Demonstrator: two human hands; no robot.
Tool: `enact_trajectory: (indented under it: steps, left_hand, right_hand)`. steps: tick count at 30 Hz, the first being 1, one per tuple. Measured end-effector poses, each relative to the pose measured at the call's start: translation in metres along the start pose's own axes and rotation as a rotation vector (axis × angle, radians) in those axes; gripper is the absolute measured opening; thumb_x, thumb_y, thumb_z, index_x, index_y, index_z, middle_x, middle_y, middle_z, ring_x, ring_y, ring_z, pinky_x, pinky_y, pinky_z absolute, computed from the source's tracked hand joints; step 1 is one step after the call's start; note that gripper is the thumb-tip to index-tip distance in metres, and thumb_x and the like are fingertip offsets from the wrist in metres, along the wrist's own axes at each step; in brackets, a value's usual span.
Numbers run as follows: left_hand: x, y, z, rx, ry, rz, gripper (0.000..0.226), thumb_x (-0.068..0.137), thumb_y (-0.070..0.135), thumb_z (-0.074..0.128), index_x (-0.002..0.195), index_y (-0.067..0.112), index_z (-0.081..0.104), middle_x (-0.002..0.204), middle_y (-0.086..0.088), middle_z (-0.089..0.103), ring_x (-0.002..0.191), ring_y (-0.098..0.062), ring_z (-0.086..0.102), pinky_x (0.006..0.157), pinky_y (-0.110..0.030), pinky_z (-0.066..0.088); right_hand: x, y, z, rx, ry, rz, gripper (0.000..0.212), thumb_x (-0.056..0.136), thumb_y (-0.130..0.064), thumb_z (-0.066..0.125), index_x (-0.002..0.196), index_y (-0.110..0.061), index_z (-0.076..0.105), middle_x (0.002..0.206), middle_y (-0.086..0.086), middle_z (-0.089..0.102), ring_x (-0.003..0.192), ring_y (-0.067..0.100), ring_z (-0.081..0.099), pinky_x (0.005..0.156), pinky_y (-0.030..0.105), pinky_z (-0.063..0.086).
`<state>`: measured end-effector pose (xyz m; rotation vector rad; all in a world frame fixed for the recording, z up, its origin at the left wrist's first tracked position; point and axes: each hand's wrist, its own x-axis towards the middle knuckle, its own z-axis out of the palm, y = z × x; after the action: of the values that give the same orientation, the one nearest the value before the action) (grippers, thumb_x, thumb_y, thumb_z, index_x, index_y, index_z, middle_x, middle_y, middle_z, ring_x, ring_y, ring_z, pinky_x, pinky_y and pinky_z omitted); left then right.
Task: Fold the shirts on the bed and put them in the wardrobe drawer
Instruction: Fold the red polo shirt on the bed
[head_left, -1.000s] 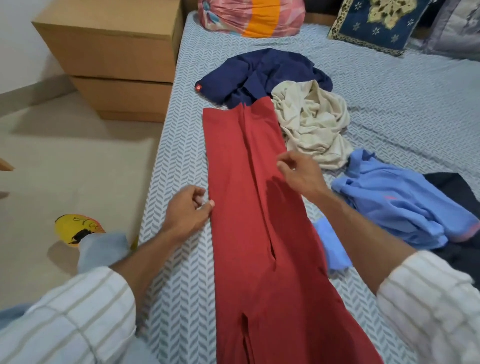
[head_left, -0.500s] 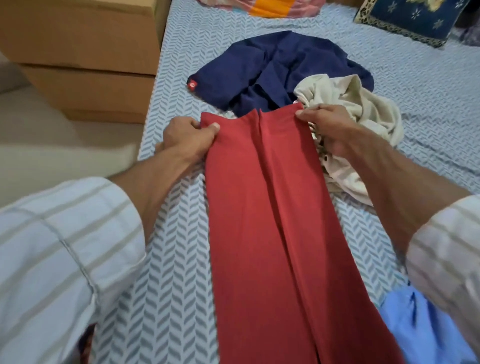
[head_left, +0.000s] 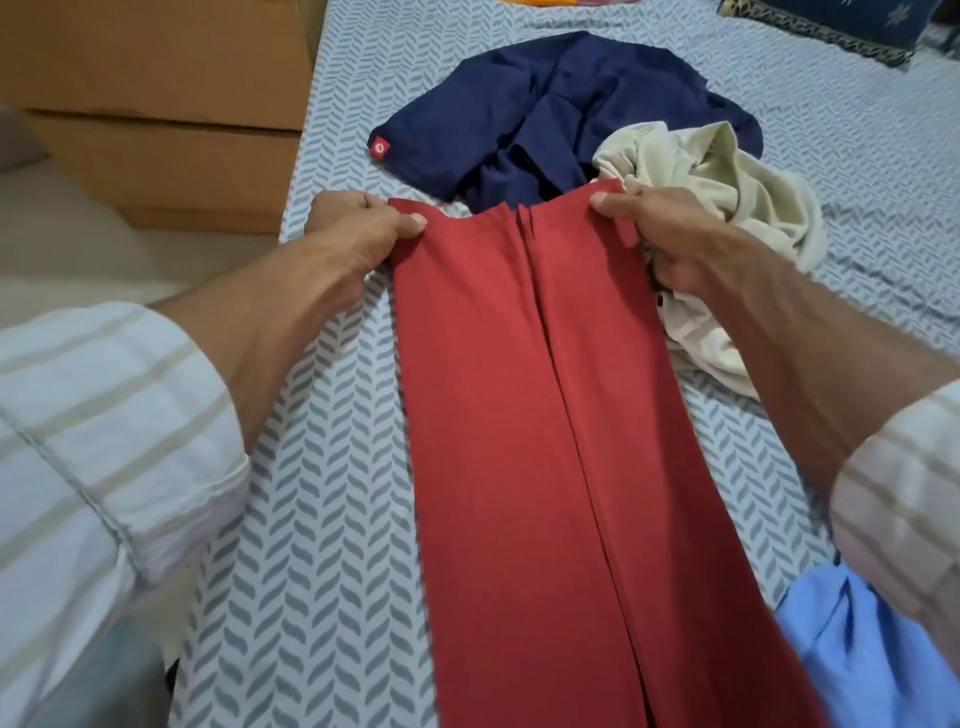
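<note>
A red shirt (head_left: 524, 415) lies lengthwise on the bed as a long narrow strip, both sides folded in to meet at a centre seam. My left hand (head_left: 358, 234) pinches its far left corner. My right hand (head_left: 660, 234) pinches the far right corner. Just beyond the far edge lies a crumpled navy shirt (head_left: 545, 104). A cream shirt (head_left: 727, 208) is bunched to the right, partly under my right hand. A light blue shirt (head_left: 852, 639) shows at the lower right.
The bed sheet (head_left: 322, 467) has a grey herringbone print; its left edge runs near my left arm. A wooden drawer unit (head_left: 156, 104) stands on the floor to the left of the bed. A dark patterned pillow (head_left: 831, 21) lies at the far right.
Both hands slid from the middle of the red shirt up to its far edge and took hold of the two corners. My view moved forward over the bed.
</note>
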<state>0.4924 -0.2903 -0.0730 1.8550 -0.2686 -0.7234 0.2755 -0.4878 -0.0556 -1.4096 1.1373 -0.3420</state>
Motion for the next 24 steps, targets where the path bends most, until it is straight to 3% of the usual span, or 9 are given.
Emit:
enact_trajectory:
  steps: [2, 4, 8, 11, 14, 15, 18, 21, 24]
  left_hand:
    - [0.002, -0.001, -0.002, 0.003, -0.030, 0.014, 0.023, 0.068, 0.011, 0.087, 0.077, 0.016, 0.067, 0.090, -0.009, 0.076, 0.076, -0.016, 0.067, 0.080, -0.037, 0.061]
    - [0.002, -0.002, -0.002, -0.006, -0.030, 0.022, 0.021, 0.070, 0.008, 0.086, 0.083, 0.015, 0.071, 0.092, -0.006, 0.076, 0.078, -0.015, 0.067, 0.083, -0.038, 0.062]
    - [-0.005, -0.001, 0.000, -0.079, -0.039, 0.060, 0.020, 0.073, 0.007, 0.086, 0.080, 0.017, 0.070, 0.084, -0.001, 0.074, 0.074, -0.013, 0.067, 0.077, -0.030, 0.062]
    - [-0.021, 0.010, -0.010, -0.224, -0.096, 0.030, 0.026, 0.074, 0.001, 0.084, 0.082, 0.018, 0.066, 0.080, 0.000, 0.069, 0.066, -0.010, 0.063, 0.054, -0.019, 0.053]
    - [-0.043, 0.021, -0.028, -0.216, -0.135, 0.067, 0.024, 0.072, 0.000, 0.084, 0.078, 0.016, 0.067, 0.075, -0.001, 0.070, 0.063, -0.006, 0.064, 0.051, -0.019, 0.047]
    - [-0.054, 0.027, -0.034, -0.176, -0.154, 0.115, 0.025, 0.071, -0.002, 0.084, 0.072, 0.017, 0.067, 0.067, 0.003, 0.069, 0.057, -0.002, 0.062, 0.054, -0.019, 0.048]
    - [-0.086, 0.040, -0.043, -0.070, -0.200, 0.248, 0.029, 0.068, -0.001, 0.086, 0.065, 0.021, 0.068, 0.055, 0.010, 0.063, 0.054, -0.003, 0.060, 0.063, -0.024, 0.051]
    - [-0.127, 0.047, -0.052, 0.014, -0.261, 0.356, 0.023, 0.070, 0.004, 0.087, 0.068, 0.022, 0.073, 0.055, 0.012, 0.057, 0.053, -0.003, 0.053, 0.058, -0.021, 0.046]
    - [-0.171, 0.037, -0.060, 0.151, -0.311, 0.447, 0.015, 0.071, 0.007, 0.086, 0.075, 0.019, 0.078, 0.060, 0.006, 0.058, 0.057, -0.005, 0.049, 0.059, -0.023, 0.041]
  right_hand:
    - [0.001, 0.000, 0.001, 0.009, -0.007, -0.013, 0.016, 0.075, -0.026, 0.082, 0.084, -0.024, 0.070, 0.087, -0.001, 0.072, 0.084, 0.015, 0.068, 0.086, 0.036, 0.057]
    - [0.001, 0.000, 0.001, 0.016, 0.011, -0.024, 0.020, 0.074, -0.026, 0.081, 0.091, -0.024, 0.070, 0.092, 0.002, 0.071, 0.088, 0.017, 0.066, 0.093, 0.038, 0.055]
    - [-0.010, -0.006, 0.007, 0.040, 0.037, -0.038, 0.023, 0.079, -0.023, 0.078, 0.102, -0.019, 0.074, 0.096, 0.002, 0.073, 0.087, 0.016, 0.068, 0.082, 0.033, 0.057]
    - [-0.031, -0.009, 0.008, 0.103, 0.064, -0.063, 0.030, 0.086, -0.015, 0.073, 0.116, -0.011, 0.071, 0.096, 0.004, 0.075, 0.084, 0.016, 0.072, 0.072, 0.030, 0.058]
    - [-0.065, -0.022, 0.004, 0.116, 0.033, -0.073, 0.008, 0.093, -0.006, 0.065, 0.095, -0.014, 0.067, 0.071, -0.002, 0.071, 0.055, 0.007, 0.065, 0.048, 0.022, 0.052]
    - [-0.077, -0.027, -0.002, 0.109, 0.027, -0.086, 0.013, 0.093, -0.004, 0.064, 0.087, -0.015, 0.064, 0.068, -0.003, 0.070, 0.054, 0.006, 0.065, 0.049, 0.022, 0.053]
    - [-0.107, -0.041, -0.020, -0.023, 0.028, -0.154, 0.020, 0.087, 0.000, 0.069, 0.083, -0.019, 0.064, 0.073, -0.009, 0.069, 0.076, 0.005, 0.067, 0.071, 0.028, 0.052]
    - [-0.143, -0.046, -0.038, -0.186, 0.038, -0.238, 0.027, 0.081, 0.004, 0.074, 0.079, -0.023, 0.069, 0.070, -0.011, 0.068, 0.075, 0.007, 0.064, 0.070, 0.024, 0.047]
    - [-0.186, -0.032, -0.054, -0.269, -0.001, -0.302, 0.025, 0.077, 0.011, 0.075, 0.085, -0.013, 0.073, 0.077, -0.002, 0.072, 0.073, 0.006, 0.065, 0.074, 0.019, 0.053]
